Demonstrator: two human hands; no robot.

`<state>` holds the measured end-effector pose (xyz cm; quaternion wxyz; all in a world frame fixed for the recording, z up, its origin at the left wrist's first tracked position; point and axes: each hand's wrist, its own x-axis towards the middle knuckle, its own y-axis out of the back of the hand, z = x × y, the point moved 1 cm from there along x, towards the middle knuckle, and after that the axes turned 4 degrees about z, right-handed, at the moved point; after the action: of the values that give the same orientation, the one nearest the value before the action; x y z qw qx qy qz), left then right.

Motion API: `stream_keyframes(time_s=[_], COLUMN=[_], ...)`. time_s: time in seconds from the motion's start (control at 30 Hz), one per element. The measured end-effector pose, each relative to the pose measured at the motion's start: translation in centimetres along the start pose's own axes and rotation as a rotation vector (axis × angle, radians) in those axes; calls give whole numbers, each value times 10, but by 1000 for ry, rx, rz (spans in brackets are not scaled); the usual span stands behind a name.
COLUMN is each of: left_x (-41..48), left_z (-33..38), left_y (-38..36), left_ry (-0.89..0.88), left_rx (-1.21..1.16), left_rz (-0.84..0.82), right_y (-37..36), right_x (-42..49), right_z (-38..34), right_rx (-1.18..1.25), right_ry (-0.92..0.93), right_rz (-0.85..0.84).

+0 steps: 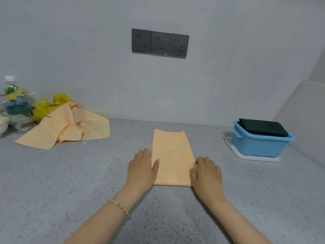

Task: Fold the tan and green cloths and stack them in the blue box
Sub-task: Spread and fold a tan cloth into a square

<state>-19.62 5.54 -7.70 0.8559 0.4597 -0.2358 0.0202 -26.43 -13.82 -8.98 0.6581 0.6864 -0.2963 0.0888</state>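
A tan cloth [172,155] lies folded into a long strip on the grey counter, running away from me. My left hand [141,169] rests on its left edge, thumb lying on the fabric. My right hand [205,171] is at its right edge with fingertips curled onto the edge. More tan cloths [70,127] lie crumpled at the back left. The blue box [260,144] stands at the right, with a folded dark green cloth [263,126] sticking up out of it.
The box sits on a white tray [253,156]. A yellow plastic bag [45,106], a water bottle [15,95] and a bowl [3,122] crowd the far left. Sockets [160,43] are on the wall behind. A white wall panel rises at the right.
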Motion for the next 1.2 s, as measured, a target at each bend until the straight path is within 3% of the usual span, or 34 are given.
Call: stream_keyframes(time_s=[0.13,0.33,0.7,1.2], left_x=[4,11,15,-23], left_z=[18,13,-2,-25], left_y=[-24,-47,-57,-6], left_ry=[-197,-200,-186,-383], left_rx=[146,249,223,240], left_rz=[-239,-394,-472,-733], right_y=[-7,-34,-43,1], right_x=[13,19,26,-20], right_z=[-32,-41,1,42], right_rx=[81,134,134,152], right_ry=[142,145,135,429], right_rz=[-133,-394,-493,-631])
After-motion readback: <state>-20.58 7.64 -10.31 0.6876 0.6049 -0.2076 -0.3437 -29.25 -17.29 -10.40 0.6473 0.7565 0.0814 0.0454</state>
